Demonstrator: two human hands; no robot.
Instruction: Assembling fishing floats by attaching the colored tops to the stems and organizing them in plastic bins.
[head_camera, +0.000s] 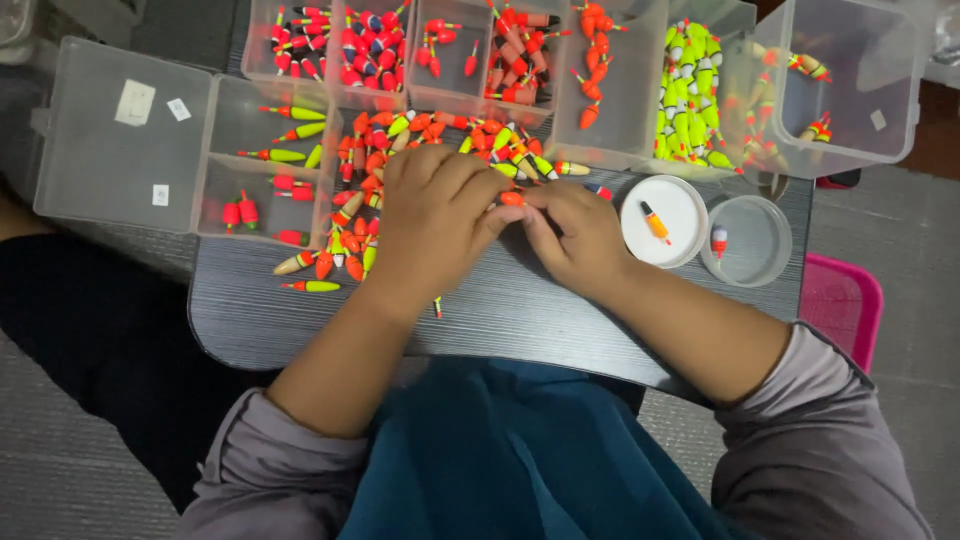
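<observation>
My left hand (432, 222) and my right hand (578, 232) meet at the middle of a small dark table (520, 310). Their fingertips pinch one small orange fishing float (512, 198) between them. A loose heap of orange, red and yellow-green floats (370, 180) lies on the table under and to the left of my left hand. A thin float stem (437, 306) pokes out below my left wrist.
Clear plastic compartment boxes (470, 60) along the far edge hold sorted floats. An open clear box (250, 160) sits at the left with a few floats. A white round lid (664, 220) and a clear round dish (748, 240) each hold one float. A pink stool (842, 300) stands to the right.
</observation>
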